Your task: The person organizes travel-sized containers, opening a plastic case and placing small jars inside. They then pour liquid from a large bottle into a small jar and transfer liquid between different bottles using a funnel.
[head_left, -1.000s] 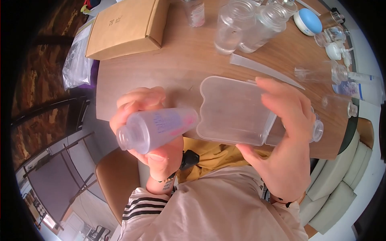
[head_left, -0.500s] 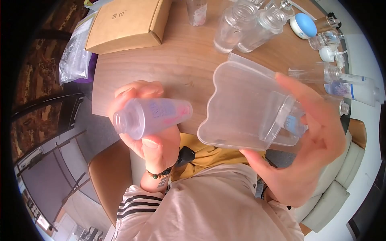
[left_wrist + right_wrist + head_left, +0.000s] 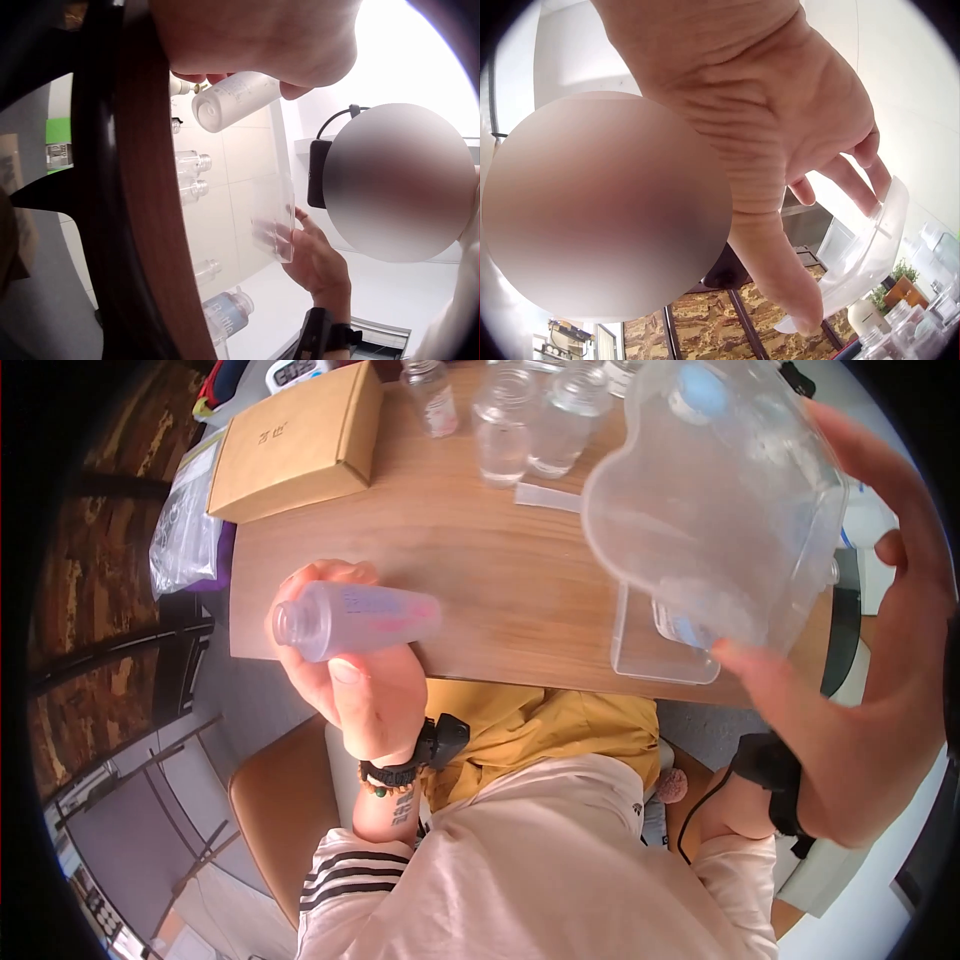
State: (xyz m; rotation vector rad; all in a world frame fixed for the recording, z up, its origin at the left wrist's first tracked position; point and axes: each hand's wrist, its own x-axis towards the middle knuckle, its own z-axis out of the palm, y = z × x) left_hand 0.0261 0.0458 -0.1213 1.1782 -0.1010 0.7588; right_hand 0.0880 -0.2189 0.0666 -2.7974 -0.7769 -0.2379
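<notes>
My left hand (image 3: 378, 695) grips a small frosted plastic bottle (image 3: 370, 622) with blue print and a pink patch. Its uncapped neck points left and the bottle lies sideways above the table; in the left wrist view its round base (image 3: 210, 112) shows. Up on the right, my right hand (image 3: 850, 720) holds a clear plastic box (image 3: 690, 510) with a wavy edge between thumb and fingers. Objects behind the box show through its walls. From the right wrist, the thumb (image 3: 791, 289) presses one side of the box (image 3: 866, 259), the fingers the other.
A cardboard box (image 3: 295, 445) stands at the table's back left. Several clear bottles (image 3: 505, 445) and a small floral-printed bottle (image 3: 435, 405) stand along the back. A clear strip (image 3: 545, 498) lies before them. Another clear plastic piece (image 3: 665, 668) lies near the front edge.
My right hand has lifted the plastic box up and to the right, tilting it. My left hand has shifted slightly left and up, still holding the bottle.
</notes>
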